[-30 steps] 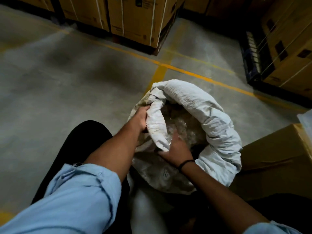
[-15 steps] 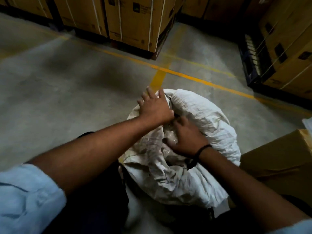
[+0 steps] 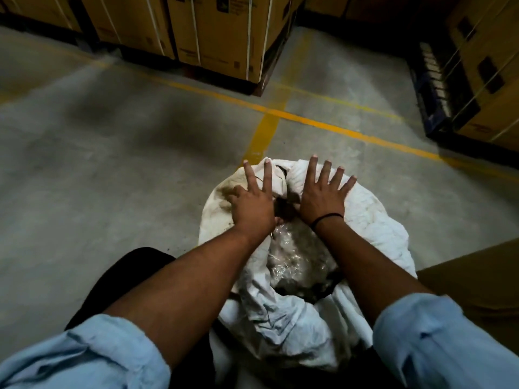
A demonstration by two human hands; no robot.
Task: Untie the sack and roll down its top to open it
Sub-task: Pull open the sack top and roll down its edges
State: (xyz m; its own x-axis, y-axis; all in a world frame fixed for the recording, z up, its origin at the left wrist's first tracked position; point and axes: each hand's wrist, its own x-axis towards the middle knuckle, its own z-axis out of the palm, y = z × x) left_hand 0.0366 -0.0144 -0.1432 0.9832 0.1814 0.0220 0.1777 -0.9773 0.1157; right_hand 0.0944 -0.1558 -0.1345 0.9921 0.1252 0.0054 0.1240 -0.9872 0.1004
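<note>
A white woven sack stands on the concrete floor in front of me, its top rolled into a thick rim. Its mouth gapes and shows crumpled clear plastic inside. My left hand lies flat on the far left part of the rim, fingers straight and spread. My right hand, with a black band on the wrist, lies flat on the far right part of the rim, fingers spread too. Neither hand grips the cloth.
Strapped cardboard cartons stand on a pallet at the back, and more cartons on a blue pallet at the right. A brown box sits close on my right. Yellow lines cross the grey floor.
Both hands left the inner folds near the sack's mouth and moved out to the far rim, where they now lie flat with fingers spread. The camera has tilted further over the sack.
</note>
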